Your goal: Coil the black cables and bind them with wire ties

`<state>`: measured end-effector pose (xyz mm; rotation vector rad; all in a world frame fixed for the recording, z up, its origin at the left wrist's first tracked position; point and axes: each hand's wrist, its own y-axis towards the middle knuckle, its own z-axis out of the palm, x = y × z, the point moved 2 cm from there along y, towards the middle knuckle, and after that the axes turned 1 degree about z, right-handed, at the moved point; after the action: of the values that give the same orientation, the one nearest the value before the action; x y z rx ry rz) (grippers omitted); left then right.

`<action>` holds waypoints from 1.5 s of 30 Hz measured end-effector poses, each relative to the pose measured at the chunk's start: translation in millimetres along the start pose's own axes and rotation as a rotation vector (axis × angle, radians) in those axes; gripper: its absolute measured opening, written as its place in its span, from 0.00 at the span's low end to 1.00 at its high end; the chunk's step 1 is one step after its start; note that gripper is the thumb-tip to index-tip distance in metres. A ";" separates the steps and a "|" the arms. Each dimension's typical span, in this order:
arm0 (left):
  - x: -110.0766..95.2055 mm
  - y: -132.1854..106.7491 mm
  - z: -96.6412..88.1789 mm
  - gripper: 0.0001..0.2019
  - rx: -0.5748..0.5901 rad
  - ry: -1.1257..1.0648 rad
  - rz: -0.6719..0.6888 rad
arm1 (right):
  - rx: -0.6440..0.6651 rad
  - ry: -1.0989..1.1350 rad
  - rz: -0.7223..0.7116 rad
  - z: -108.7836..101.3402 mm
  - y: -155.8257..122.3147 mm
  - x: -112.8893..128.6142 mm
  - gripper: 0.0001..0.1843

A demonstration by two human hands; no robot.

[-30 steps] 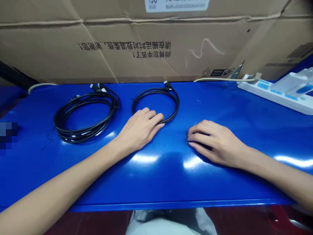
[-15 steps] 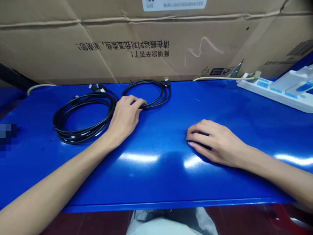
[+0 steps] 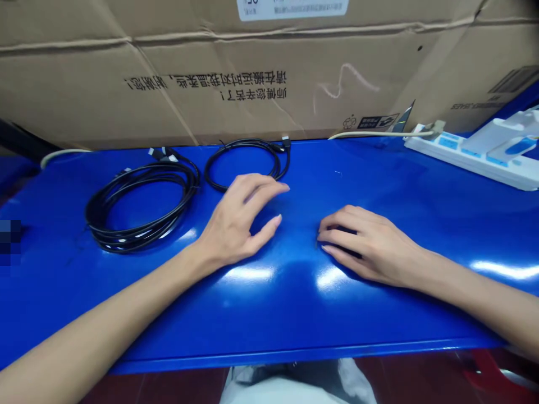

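Note:
My left hand (image 3: 236,224) is open above the blue table, its thumb and fingers apart and nothing between them. Just behind it lies a small coil of black cable (image 3: 276,165) with a plug at its upper right; the hand hides the coil's near edge. Left of that rests a larger coiled black cable bundle (image 3: 96,216), with several plug ends at its back. My right hand (image 3: 366,244) rests on the table, fingers curled together at the tips. A tiny dark thing shows at those fingertips, too small to name.
A large cardboard box (image 3: 236,118) stands along the back of the blue table (image 3: 286,320). At the right back lies a white power strip (image 3: 475,157) with a pale cord (image 3: 379,133) plugged in. Part of a red stool-like object (image 3: 492,376) shows below the table edge.
My left hand has let go of the small cable coil and moved right and toward me, its fingers opening. The right hand has stayed in place.

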<state>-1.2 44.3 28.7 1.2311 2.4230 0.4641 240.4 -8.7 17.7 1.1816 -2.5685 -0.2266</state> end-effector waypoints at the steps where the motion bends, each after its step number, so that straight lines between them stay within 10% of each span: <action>1: -9.3 -1.3 0.8 0.17 0.018 -0.010 0.056 | -0.007 -0.001 0.000 0.6 0.3 -0.5 0.11; 7: -40.5 -11.9 15.3 0.09 0.401 0.072 0.403 | -0.036 -0.003 0.003 5.0 -0.4 -1.7 0.10; 18: -32.8 -9.6 12.1 0.12 0.383 0.050 0.281 | -0.051 0.057 -0.083 3.4 -2.8 4.8 0.16; 34: 16.6 -0.7 -12.0 0.18 0.067 0.542 -0.386 | -0.044 0.032 -0.047 -0.9 -6.2 6.6 0.15; 45: 40.1 2.6 -2.5 0.16 0.264 0.453 -0.231 | -0.023 0.017 -0.042 -7.3 -6.2 9.8 0.16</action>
<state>-22.4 78.3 24.7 1.0055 3.0517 0.3970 241.3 -20.3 25.0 1.2250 -2.5213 -0.2540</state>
